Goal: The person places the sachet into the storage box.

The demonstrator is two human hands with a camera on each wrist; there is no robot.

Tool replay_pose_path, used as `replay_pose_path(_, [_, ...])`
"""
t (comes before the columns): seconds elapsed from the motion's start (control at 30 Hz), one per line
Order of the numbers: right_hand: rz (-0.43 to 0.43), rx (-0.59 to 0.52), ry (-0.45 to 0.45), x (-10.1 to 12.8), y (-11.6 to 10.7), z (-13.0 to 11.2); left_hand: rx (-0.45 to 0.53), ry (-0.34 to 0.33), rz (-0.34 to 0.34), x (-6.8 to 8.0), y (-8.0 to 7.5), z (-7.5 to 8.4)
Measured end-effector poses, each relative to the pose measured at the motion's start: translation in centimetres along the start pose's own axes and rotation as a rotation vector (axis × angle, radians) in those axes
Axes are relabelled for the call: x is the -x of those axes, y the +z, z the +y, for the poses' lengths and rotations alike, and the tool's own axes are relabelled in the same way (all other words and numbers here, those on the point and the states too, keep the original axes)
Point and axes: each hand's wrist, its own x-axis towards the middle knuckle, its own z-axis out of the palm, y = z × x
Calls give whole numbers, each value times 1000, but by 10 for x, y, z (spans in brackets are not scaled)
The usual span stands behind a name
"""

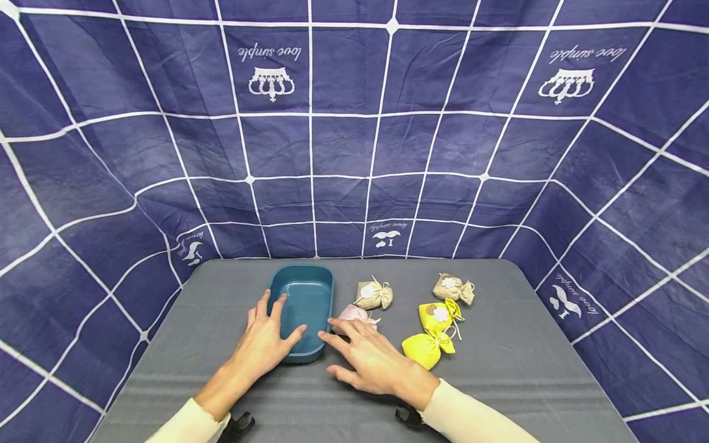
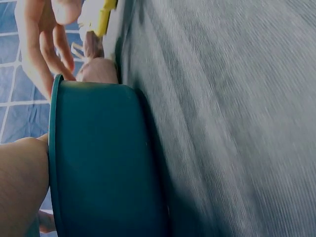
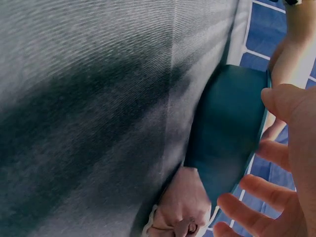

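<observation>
A teal rectangular tray (image 1: pixel 301 317) with raised walls stands on the grey cloth. My left hand (image 1: pixel 260 341) spreads loosely over its left side, fingers by the rim and thumb above the inside. My right hand (image 1: pixel 368 360) reaches in from the right, relaxed fingers near the tray's right rim; whether they touch it, I cannot tell. Beneath its fingertips lies a pink drawstring pouch (image 1: pixel 354 315), partly hidden; in the right wrist view the pouch (image 3: pixel 182 205) sits against the tray wall. Neither hand grips anything.
A beige pouch (image 1: pixel 373 295) with a white flower lies behind the pink one. To the right are another beige pouch (image 1: pixel 451 287) and two yellow pouches, one farther back (image 1: pixel 434 315) and one nearer (image 1: pixel 421 351). Blue gridded cloth (image 1: pixel 349 147) hangs around the table.
</observation>
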Motion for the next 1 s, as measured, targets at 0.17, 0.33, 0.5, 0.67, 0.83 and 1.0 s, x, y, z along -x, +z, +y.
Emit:
replay_pose_path(0.17, [7, -26, 26, 4, -1, 3, 7, 8, -17, 0, 4, 12])
replay_pose_path(0.33, [62, -34, 32, 9, 0, 8, 22, 27, -32, 0, 9, 20])
replay_pose_path(0.5, [84, -31, 55, 15, -1, 12, 38, 58, -30, 1, 14, 25])
replay_pose_path(0.67, [106, -18, 74, 23, -6, 15, 61, 76, -57, 4, 16, 28])
replay_pose_path(0.83, [148, -1, 78, 30, -7, 18, 89, 99, -90, 7, 16, 31])
replay_pose_path(1.0, [168, 3, 82, 34, -8, 21, 118, 108, -150, 8, 14, 30])
